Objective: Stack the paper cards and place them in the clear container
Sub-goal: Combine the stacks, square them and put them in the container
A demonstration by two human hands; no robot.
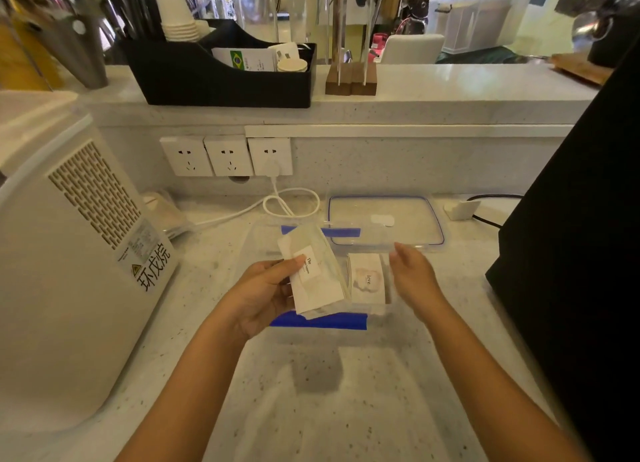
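My left hand (265,288) grips a stack of pale paper cards (317,274), tilted, with a white label reading "The" on top. The stack hangs over the clear container (318,321), which has blue clips on its near and far rims. Inside the container, to the right, lies a card marked "love" (367,281) with a pink shape. My right hand (414,276) hovers just right of that card, fingers apart, holding nothing.
The clear lid (384,224) with a blue edge lies behind the container. A white appliance (72,253) stands at the left, a black machine (571,236) at the right. A white cable (287,201) runs from the wall sockets (227,156). A black organiser (221,73) sits on the upper ledge.
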